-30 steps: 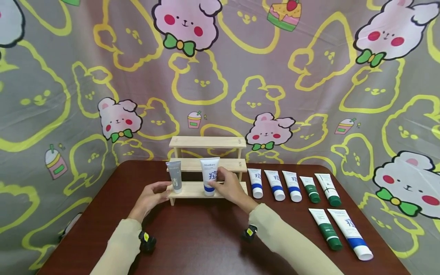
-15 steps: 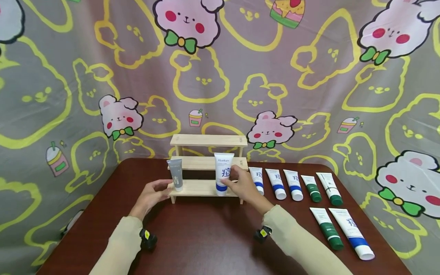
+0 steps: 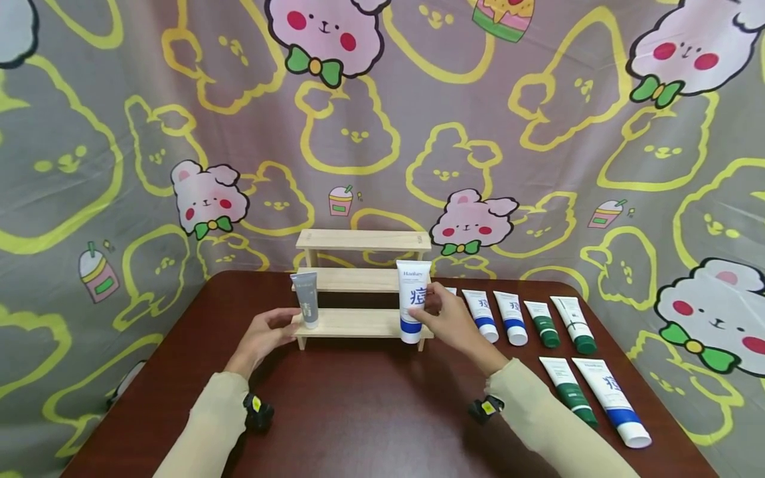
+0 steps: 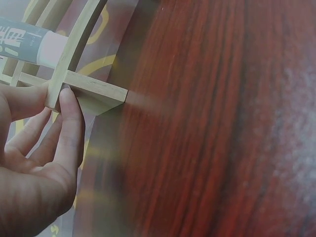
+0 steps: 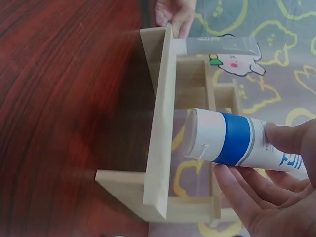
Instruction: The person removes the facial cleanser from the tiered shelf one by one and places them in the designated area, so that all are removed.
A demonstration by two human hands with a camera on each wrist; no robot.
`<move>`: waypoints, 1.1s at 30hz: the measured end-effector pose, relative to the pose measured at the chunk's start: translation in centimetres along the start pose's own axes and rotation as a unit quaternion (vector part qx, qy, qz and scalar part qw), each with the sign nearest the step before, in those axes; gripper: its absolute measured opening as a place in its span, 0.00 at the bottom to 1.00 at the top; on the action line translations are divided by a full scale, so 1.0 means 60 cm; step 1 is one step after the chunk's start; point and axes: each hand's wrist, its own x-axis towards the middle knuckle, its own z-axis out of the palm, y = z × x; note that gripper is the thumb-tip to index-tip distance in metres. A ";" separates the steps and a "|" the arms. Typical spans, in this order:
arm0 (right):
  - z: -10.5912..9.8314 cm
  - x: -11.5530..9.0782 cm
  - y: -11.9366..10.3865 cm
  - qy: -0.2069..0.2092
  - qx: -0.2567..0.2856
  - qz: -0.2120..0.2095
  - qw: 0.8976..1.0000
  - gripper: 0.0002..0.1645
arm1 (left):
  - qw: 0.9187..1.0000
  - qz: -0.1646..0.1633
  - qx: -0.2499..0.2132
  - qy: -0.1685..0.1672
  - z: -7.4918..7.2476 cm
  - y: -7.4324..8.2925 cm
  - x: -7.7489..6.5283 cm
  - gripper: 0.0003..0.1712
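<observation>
A three-step wooden display rack (image 3: 361, 323) stands toward the back of the table. My left hand (image 3: 263, 340) is at the left end of its lowest board, and in the left wrist view thumb and fingers pinch the board end (image 4: 54, 94). Just beside it, a grey squeeze tube (image 3: 307, 299) stands cap-down on that board. My right hand (image 3: 452, 322) grips a white squeeze tube (image 3: 412, 289) with a blue band, upright and cap-down. The tube's cap (image 5: 199, 133) is close to the right end of the lowest board, with the thumb on one side and fingers on the other.
Right of the rack, white tubes with blue bands (image 3: 510, 318) and green-and-white tubes (image 3: 542, 324) lie in a row. Nearer the right edge lie another green-and-white tube (image 3: 568, 392) and a large blue-banded tube (image 3: 612, 401). A patterned curtain (image 3: 358, 133) hangs behind the table.
My right hand has moved the white tube rightward along the lowest board, from its middle to its right end. The left hand and the grey tube have stayed put.
</observation>
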 end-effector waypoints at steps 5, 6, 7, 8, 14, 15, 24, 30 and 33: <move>-0.027 -0.009 0.008 -0.003 -0.006 0.010 1.000 0.27 | 1.000 0.002 0.001 0.000 0.000 0.000 0.001 0.26; -0.032 -0.011 0.009 -0.002 -0.012 0.010 1.000 0.27 | 1.000 0.003 -0.001 0.000 0.000 0.001 0.001 0.26; -0.037 -0.013 0.011 -0.001 -0.019 0.010 1.000 0.27 | 1.000 0.004 -0.003 -0.001 0.000 0.001 0.000 0.26; -0.041 -0.015 0.012 -0.001 -0.024 0.011 1.000 0.27 | 1.000 0.005 -0.006 -0.001 0.000 0.002 -0.001 0.26; -0.064 -0.032 0.028 0.004 -0.044 0.016 0.999 0.27 | 1.000 0.011 -0.018 -0.001 0.002 0.002 -0.003 0.26; -0.068 -0.034 0.032 0.006 -0.045 0.018 0.999 0.27 | 1.000 0.011 -0.016 -0.002 0.002 0.002 -0.003 0.26; -0.099 -0.058 0.053 0.006 -0.058 0.039 0.998 0.31 | 1.000 0.006 -0.003 0.002 0.003 0.000 -0.005 0.26; -0.116 -0.073 0.063 0.007 -0.076 0.044 0.996 0.31 | 1.000 0.003 -0.004 0.003 0.004 0.000 -0.005 0.26; -0.124 -0.080 0.067 0.007 -0.085 0.051 0.995 0.31 | 1.000 0.007 -0.004 0.001 0.003 -0.001 -0.004 0.26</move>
